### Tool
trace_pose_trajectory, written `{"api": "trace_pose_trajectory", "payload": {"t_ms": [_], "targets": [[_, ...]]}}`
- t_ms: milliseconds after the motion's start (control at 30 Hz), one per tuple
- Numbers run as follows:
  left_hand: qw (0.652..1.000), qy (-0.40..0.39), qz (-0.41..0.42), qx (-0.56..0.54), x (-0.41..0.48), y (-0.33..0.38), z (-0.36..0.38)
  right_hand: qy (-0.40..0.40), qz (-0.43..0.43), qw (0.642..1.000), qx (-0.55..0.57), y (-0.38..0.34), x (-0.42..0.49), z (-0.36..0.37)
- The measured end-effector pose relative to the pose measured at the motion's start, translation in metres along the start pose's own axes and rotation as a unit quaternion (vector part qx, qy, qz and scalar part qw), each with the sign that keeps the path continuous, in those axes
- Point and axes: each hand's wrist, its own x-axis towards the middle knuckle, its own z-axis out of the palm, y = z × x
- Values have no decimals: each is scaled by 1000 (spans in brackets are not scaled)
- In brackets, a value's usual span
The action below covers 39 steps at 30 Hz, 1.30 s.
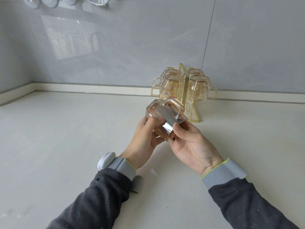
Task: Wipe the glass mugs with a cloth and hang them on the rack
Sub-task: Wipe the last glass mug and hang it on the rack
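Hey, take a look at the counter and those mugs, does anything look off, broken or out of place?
Nothing looks broken or spilled. One oddity: the front left hanging mug on the gold rack has stickers on it, including a barcode label. Also, no cloth is in view; both hands hold the amber mug bare.

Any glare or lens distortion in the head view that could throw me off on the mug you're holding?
Head view: a bright mirror-like glare patch sits on the held mug, hiding part of its side; the glossy wall reflects a window; wide-angle bending curves the counter edge; mugs on the rack look sharp.
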Motion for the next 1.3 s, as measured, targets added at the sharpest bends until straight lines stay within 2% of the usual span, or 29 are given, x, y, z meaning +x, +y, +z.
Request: {"api": "trace_pose_trajectory", "payload": {"t_ms": [200, 367, 567, 667, 900, 1300], "targets": [[1000, -8, 21, 9, -1, 1, -1, 30, 4, 999, 26, 2, 2, -2], [997, 40, 61, 1, 0, 3, 1, 25, -5, 999, 30, 0, 1, 1], [994, 68, 84, 2, 0, 2, 1, 105, -10, 994, -7, -2, 1, 2], [995, 63, 77, -4, 0, 2, 1, 91, -10, 996, -20, -3, 1, 3], [999, 5, 42, 13, -4, 3, 2, -9, 3, 1000, 5, -8, -3, 7], [1000, 0, 29, 4, -3, 2, 1, -27, 7, 999, 16, -4, 0, 2]]}}
